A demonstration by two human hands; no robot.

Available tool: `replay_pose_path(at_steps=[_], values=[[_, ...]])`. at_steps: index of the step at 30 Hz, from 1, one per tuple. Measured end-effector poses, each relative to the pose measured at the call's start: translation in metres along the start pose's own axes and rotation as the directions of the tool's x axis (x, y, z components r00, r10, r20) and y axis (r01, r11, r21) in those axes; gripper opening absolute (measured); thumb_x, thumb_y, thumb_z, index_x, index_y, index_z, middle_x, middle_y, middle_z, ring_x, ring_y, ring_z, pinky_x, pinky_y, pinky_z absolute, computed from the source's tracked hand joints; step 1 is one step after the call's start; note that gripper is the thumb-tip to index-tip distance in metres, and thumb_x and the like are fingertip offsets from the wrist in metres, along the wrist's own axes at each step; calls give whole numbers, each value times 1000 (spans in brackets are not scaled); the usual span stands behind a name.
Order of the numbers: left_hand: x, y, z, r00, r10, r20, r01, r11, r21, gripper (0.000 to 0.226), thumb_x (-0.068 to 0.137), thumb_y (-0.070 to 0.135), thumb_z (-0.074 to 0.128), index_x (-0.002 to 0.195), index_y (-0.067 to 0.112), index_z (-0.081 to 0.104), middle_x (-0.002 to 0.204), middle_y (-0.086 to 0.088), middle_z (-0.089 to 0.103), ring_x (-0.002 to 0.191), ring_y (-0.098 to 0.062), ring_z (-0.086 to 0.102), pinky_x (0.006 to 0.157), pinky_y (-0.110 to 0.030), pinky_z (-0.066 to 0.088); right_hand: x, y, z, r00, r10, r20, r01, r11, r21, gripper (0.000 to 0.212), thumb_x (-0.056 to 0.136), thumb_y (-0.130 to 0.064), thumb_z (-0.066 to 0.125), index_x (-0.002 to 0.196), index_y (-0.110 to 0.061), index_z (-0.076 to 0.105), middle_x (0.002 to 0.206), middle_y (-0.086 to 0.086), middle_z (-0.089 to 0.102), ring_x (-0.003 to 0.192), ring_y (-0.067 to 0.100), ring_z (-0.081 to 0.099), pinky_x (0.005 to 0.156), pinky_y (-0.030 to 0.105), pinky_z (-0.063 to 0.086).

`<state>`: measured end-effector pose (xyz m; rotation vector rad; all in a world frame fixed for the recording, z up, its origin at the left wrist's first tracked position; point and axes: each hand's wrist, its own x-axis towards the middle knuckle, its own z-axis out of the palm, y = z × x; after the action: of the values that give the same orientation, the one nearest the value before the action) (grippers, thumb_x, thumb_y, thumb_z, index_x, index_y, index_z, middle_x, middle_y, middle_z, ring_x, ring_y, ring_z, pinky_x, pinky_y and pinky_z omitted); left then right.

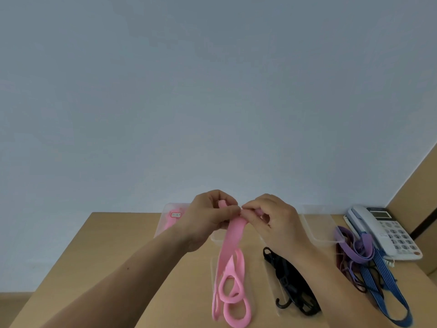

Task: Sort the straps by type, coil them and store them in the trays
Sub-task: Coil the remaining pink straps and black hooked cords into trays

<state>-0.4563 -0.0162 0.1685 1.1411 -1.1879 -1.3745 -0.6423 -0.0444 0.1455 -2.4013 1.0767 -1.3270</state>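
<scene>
- Above the table, my view shows the left hand and right hand meeting; both sets of fingers are curled, pinching the top end of the pink strap
- its tail hangs into loose loops over the clear tray; I judge the coil barely begun
- risks: slack loops could twist or snag; a slipped pinch would let the roll spring open

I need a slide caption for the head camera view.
The left hand and right hand pinch the upper end of a pink strap over a wooden table; black hooked cords lie beside it.
</scene>
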Motion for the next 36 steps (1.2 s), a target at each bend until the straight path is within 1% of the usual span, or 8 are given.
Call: replay_pose_path(at_steps=[3,7,11,17,22,27,32,36], values=[[0,-1,0,991,132,-18,-129,982,140,13,86,5,74,95,2,65,93,-25,65,85,-34,70,82,-40,59,2,-3,-3,950,301,84,-311,892,327,5,88,-29,71,92,-32,71,77,-14,68,71,2,64,65,11,46],[0,-3,2,974,224,-22,-217,961,171,24,86,5,74,106,13,64,95,-4,72,83,-13,70,73,-21,55,8,-3,-3,868,410,281,-497,701,512,7,87,-35,67,87,-30,71,72,1,71,62,14,67,55,23,51],[2,-5,-1,987,147,-58,-134,974,184,32,85,13,77,114,14,63,97,0,75,86,-9,73,70,-13,53,10,-3,1,886,409,219,-462,730,504,9,86,-18,75,89,-25,69,75,-5,72,62,11,68,57,19,51],[3,-2,-9,995,-47,89,26,975,222,25,92,24,69,100,2,59,88,-17,75,77,-29,72,70,-35,60,3,-1,7,908,381,174,-418,799,432,16,88,-15,72,91,-29,67,84,-17,71,70,3,69,63,13,51],[5,5,-12,972,-151,178,147,988,37,21,93,14,66,102,1,53,92,-24,71,76,-31,68,67,-35,58,4,-3,4,964,234,126,-261,926,274,28,88,-12,72,92,-38,63,92,-23,68,82,0,65,69,7,47],[7,6,-9,965,-221,140,241,961,-139,15,95,17,58,100,2,56,84,-19,69,77,-32,68,70,-39,59,5,5,4,987,119,108,-136,975,176,19,86,-7,73,94,-23,69,92,-18,67,82,4,63,70,9,46],[9,1,-8,986,-149,78,157,980,-122,12,88,1,69,91,5,58,55,-5,54,64,-24,65,71,-38,59,4,7,7,971,198,134,-233,905,355,24,83,-7,73,92,-28,69,91,-10,71,88,13,68,77,23,55],[11,1,-8,1000,18,2,-18,995,93,13,85,-2,70,89,5,60,72,-12,65,67,-24,66,66,-32,56,7,7,7,908,332,257,-419,686,595,22,78,-16,73,99,-19,66,92,7,70,81,26,67,75,38,57]])
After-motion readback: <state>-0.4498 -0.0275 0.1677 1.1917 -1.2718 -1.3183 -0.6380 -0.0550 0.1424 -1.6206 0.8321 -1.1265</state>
